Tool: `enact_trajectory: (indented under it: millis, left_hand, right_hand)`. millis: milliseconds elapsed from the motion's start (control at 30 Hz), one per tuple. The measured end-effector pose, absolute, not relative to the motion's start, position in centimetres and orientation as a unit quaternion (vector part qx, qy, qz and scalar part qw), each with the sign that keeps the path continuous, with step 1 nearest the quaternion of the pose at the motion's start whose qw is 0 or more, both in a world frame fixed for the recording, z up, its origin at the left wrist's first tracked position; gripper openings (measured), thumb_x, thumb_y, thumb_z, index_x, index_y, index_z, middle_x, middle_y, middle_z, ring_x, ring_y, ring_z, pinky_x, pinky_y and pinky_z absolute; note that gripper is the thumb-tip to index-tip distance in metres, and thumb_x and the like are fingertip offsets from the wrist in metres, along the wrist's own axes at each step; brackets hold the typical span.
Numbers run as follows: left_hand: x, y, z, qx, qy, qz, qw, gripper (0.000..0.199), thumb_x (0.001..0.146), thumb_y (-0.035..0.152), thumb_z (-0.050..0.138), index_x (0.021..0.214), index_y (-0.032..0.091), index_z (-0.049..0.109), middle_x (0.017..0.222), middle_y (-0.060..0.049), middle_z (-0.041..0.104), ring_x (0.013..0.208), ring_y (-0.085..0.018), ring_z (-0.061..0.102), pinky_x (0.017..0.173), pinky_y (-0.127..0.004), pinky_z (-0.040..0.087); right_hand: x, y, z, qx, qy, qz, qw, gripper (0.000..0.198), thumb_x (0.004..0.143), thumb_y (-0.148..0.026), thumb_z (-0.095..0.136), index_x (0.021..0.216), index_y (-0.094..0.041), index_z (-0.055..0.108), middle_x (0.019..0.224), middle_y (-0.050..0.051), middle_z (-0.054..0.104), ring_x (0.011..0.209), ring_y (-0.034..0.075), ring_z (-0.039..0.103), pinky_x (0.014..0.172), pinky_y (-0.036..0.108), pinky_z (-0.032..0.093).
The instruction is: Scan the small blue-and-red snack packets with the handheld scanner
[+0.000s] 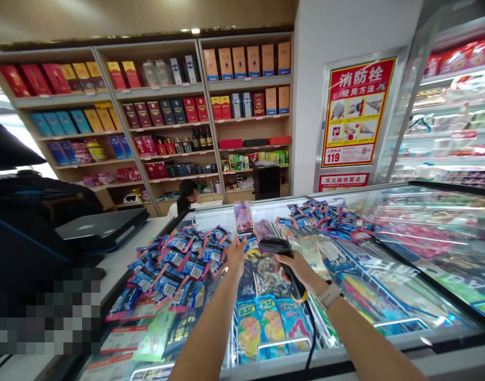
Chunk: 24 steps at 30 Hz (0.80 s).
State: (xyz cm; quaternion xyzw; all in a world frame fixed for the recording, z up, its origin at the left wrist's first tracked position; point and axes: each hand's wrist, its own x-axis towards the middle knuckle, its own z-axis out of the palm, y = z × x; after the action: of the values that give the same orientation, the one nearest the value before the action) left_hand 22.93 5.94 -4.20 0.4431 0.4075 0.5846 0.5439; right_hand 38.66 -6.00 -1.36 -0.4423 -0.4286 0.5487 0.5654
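My left hand (235,254) pinches a small upright phone (243,218); my right hand (296,267) grips a black corded barcode scanner (280,253) over the glass-topped freezer (425,254)

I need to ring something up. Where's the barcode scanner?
In the head view, the barcode scanner is in the right hand, above the freezer lid, beside the phone.

My left hand (235,253) held up a phone (243,219); my right hand (295,265) gripped a barcode scanner (282,255) above the freezer lid (405,254).
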Motion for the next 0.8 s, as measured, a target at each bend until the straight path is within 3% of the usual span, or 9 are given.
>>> enact_trajectory:
  millis: [233,367,567,667,800]
  left_hand:
    - [22.9,5.3,-3.9,0.431,0.366,0.594,0.572,0.034,0.071,0.036,0.073,0.063,0.019,0.045,0.066,0.002,0.057,0.077,-0.015,0.065,0.081,-0.037,0.059]
    - [22.9,5.5,-4.1,0.426,0.375,0.608,0.555,0.048,0.071,0.034,0.073,0.056,0.021,0.029,0.056,0.006,0.042,0.068,-0.011,0.058,0.079,-0.037,0.06]
    - [22.8,5.5,-4.1,0.429,0.371,0.602,0.563,0.047,0.073,0.034,0.071,0.057,0.021,0.029,0.06,0.004,0.046,0.074,-0.012,0.062,0.082,-0.037,0.059]
    - [23.0,5.1,-4.0,0.435,0.37,0.604,0.555,0.041,0.072,0.035,0.072,0.058,0.021,0.036,0.057,0.005,0.045,0.071,-0.012,0.061,0.08,-0.035,0.059]
    - [21.7,4.9,-3.2,0.441,0.413,0.606,0.517,0.028,0.067,0.037,0.076,0.083,0.02,0.059,0.075,0.001,0.061,0.081,-0.017,0.066,0.075,-0.035,0.059]
  right_hand:
    - [38.6,-6.7,-1.3,-0.454,-0.478,0.541,0.522,0.028,0.07,-0.04,0.071,0.062,-0.015,0.062,0.05,0.003,0.063,0.028,0.009,0.043,0.031,0.021,0.027]
    - [38.8,-6.7,-1.3,-0.459,-0.491,0.531,0.516,0.032,0.073,-0.042,0.069,0.056,-0.016,0.061,0.05,0.003,0.062,0.03,0.009,0.044,0.033,0.023,0.03]
    - [39.2,-6.5,-1.4,-0.455,-0.483,0.539,0.519,0.033,0.072,-0.043,0.07,0.057,-0.015,0.062,0.051,0.005,0.064,0.031,0.01,0.046,0.033,0.023,0.032]
    - [38.6,-6.0,-1.5,-0.437,-0.43,0.548,0.569,0.032,0.067,-0.045,0.075,0.068,-0.014,0.065,0.055,0.005,0.067,0.03,0.011,0.047,0.032,0.024,0.033]
    - [36.1,-5.0,-1.3,-0.403,-0.329,0.556,0.648,0.027,0.067,-0.041,0.077,0.073,-0.017,0.067,0.067,0.007,0.072,0.048,0.016,0.064,0.045,0.026,0.05]
